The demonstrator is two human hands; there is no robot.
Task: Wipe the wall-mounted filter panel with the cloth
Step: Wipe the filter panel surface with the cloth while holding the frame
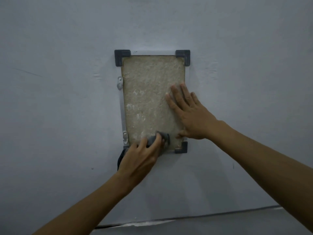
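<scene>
A tall rectangular filter panel (149, 95) hangs on the pale wall, its beige fibrous face framed in light metal with dark grey corner caps. My left hand (140, 158) presses a bunched dark grey cloth (163, 137) against the panel's lower edge, near the bottom left corner. Part of the cloth hangs below my wrist. My right hand (188, 112) lies flat with fingers spread on the panel's right side, thumb near the bottom right corner cap (182, 147).
Two small metal hinges or latches (120, 83) sit on the panel's left frame. The grey-blue wall (59, 99) surrounds the panel. A dark seam or cable (186, 217) runs along the wall's base where it meets the floor.
</scene>
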